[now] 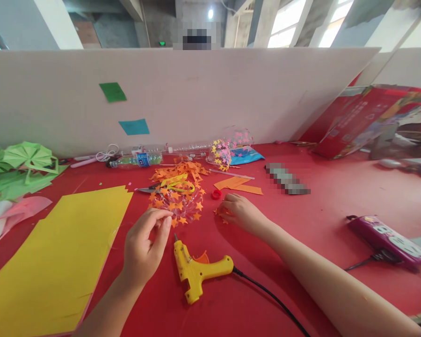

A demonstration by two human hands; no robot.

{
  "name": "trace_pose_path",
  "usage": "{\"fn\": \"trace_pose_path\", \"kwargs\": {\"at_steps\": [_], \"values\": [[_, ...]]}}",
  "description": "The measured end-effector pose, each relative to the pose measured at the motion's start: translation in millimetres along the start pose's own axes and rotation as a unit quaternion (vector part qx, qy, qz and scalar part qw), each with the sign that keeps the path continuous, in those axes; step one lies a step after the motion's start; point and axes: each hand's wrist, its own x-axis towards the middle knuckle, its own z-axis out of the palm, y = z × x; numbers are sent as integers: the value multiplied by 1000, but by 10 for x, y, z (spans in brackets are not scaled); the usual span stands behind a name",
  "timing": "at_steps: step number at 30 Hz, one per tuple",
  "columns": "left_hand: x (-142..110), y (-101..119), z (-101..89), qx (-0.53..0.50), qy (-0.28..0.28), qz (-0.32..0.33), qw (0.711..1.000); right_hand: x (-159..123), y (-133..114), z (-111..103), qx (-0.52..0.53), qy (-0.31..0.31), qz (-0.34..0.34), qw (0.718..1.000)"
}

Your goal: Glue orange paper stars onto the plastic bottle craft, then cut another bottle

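A clear plastic bottle piece (187,203) dotted with orange paper stars lies in the middle of the red table. My left hand (145,241) is closed in a pinch at its near left edge, thumb and forefinger together. My right hand (243,213) reaches down over a few loose orange stars (224,214), its fingers slightly apart and touching them; the fingertips are partly hidden. Between my forearms a yellow hot glue gun (192,269) rests on its side, nozzle toward the plastic piece. Beside my right fingers sits a red bottle cap (216,194).
Yellow paper sheets (52,262) cover the left side. Behind the starred piece lie scissors (149,189), a yellow cutter (174,179), orange scraps (185,169), orange strips (238,184) and plastic bottles (136,160). A purple device (389,241) stands right. A white partition (196,93) closes off the back.
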Motion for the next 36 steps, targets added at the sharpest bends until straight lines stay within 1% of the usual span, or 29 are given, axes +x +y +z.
{"fn": "trace_pose_path", "kwargs": {"at_steps": [2, 4, 8, 14, 18, 20, 23, 24, 25, 26, 27, 28, 30, 32, 33, 35, 36], "values": [[2, 22, -19, 2, 7, 15, 1000, 12, -14, 26, 1, 4, -2, 1000], [4, 38, -37, 7, 13, 44, 999, 20, -24, 40, 5, 10, 3, 1000], [0, 47, -52, 19, 15, 97, 995, 19, -32, 36, 39, 32, 27, 998], [-10, 40, -32, 17, 5, 120, 993, 29, 15, 42, 137, 82, 104, 982], [-26, 50, -27, 10, -1, 123, 992, 22, -30, -28, 209, 101, 124, 965], [-56, 66, -22, 0, -15, 116, 993, -17, -136, -110, 238, 119, 118, 957], [-122, 112, 11, -15, -60, 106, 992, -129, -392, -224, 258, 160, 85, 949], [-142, 134, 28, -19, -79, 103, 991, -175, -487, -242, 260, 178, 56, 947], [-159, 158, 47, -23, -98, 96, 990, -220, -578, -247, 256, 215, -22, 942], [-171, 185, 66, -29, -119, 81, 989, -260, -659, -238, 244, 246, -95, 933], [-178, 215, 84, -42, -141, 56, 988, -293, -727, -220, 226, 279, -149, 921], [-181, 244, 99, -64, -163, 21, 984, -318, -781, -195, 199, 303, -182, 914], [-178, 297, 120, -133, -210, -71, 966, -341, -844, -147, 143, 333, -221, 905], [-178, 324, 128, -210, -248, -164, 931, -339, -863, -123, 97, 337, -248, 903], [-182, 325, 130, -242, -258, -202, 913, -334, -865, -123, 81, 334, -262, 902], [-196, 305, 131, -285, -265, -250, 887, -324, -866, -140, 59, 328, -282, 900], [-203, 288, 132, -297, -263, -262, 880, -322, -867, -151, 50, 327, -288, 899]]}}
